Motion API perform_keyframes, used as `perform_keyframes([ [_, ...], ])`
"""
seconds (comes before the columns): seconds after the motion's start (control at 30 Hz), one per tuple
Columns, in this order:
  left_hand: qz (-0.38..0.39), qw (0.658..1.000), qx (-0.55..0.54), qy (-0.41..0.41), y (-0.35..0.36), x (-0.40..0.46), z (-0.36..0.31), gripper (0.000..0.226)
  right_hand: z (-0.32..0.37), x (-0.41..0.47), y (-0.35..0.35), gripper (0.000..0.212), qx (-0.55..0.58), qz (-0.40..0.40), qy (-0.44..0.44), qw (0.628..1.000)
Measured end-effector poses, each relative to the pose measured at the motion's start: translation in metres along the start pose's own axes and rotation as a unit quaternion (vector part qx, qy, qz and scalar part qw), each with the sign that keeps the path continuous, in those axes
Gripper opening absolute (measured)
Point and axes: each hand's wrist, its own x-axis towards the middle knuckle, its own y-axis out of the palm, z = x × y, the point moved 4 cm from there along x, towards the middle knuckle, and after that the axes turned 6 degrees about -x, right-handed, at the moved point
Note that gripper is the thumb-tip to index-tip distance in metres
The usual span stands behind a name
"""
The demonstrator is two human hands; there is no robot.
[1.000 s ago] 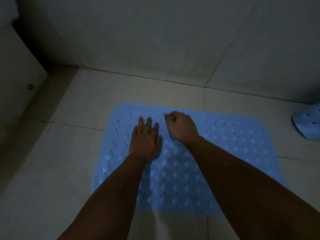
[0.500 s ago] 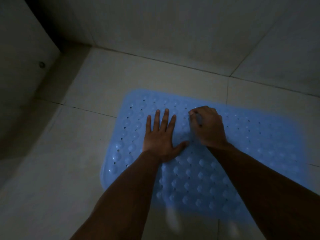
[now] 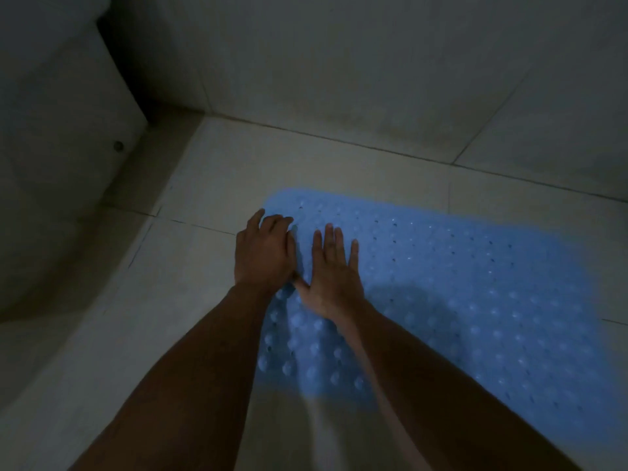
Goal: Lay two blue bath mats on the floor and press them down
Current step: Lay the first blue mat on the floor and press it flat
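Blue bath mat [image 3: 458,300] spread flat on the tiled floor [image 3: 204,300], far edge close to the wall [image 3: 339,79] and running roughly along it. Only one mat in view, so no telling where the second lies.

Right hand [image 3: 334,277] laid palm-down on the mat near its left end, fingers straight and slightly spread, pressing rather than holding. Left hand [image 3: 263,254] just beside it at the mat's far left corner, fingers bent with tips pointing down at the edge. Pinching that edge or merely pushing on it: cannot tell in this dim light.

Looks like soft, thin rubber or vinyl, studded with rounded bumps [image 3: 311,372] and pierced with small holes [image 3: 394,239]. Probably light and floppy, likely to sag and fold if lifted by one corner, so better taken by two corners or along one short edge with both hands. Not fragile. Possibly a little tacky against smooth tile (suction-type mats usually are, though nothing visible confirms cups underneath), hence hard to slide once seated and best lifted to reposition.

For pressing: flat palms, weight straight down, working outward from the middle toward edges and corners to push out trapped air. Corners most likely to curl, so worth extra pressure there.
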Motion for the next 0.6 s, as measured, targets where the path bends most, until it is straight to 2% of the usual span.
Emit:
perform_keyframes([
  [0.13, 0.023, 0.999, 0.025, 0.007, 0.006, -0.01, 0.02, 0.048, 0.003, -0.005, 0.009, 0.1, -0.022, -0.086, 0.0, 0.996],
  [0.33, 0.04, 0.999, 0.024, -0.007, 0.001, -0.011, 0.03, 0.061, 0.001, -0.002, -0.001, 0.095, 0.041, 0.012, 0.006, 0.999],
  [0.4, 0.041, 0.999, -0.015, -0.001, 0.0, -0.004, 0.022, 0.063, -0.005, 0.013, -0.029, 0.084, 0.086, 0.068, 0.003, 0.994],
  [0.47, 0.062, 0.997, -0.035, 0.028, 0.006, 0.002, 0.009, 0.065, -0.014, 0.033, -0.068, 0.059, 0.14, 0.117, -0.003, 0.983],
  [0.53, 0.133, 0.99, -0.021, 0.044, 0.023, 0.0, -0.006, 0.068, -0.027, 0.046, -0.1, 0.042, 0.162, 0.111, -0.005, 0.981],
  [0.6, 0.198, 0.979, 0.032, 0.046, 0.048, -0.007, -0.014, 0.075, -0.046, 0.049, -0.113, 0.039, 0.15, 0.067, 0.008, 0.986],
])
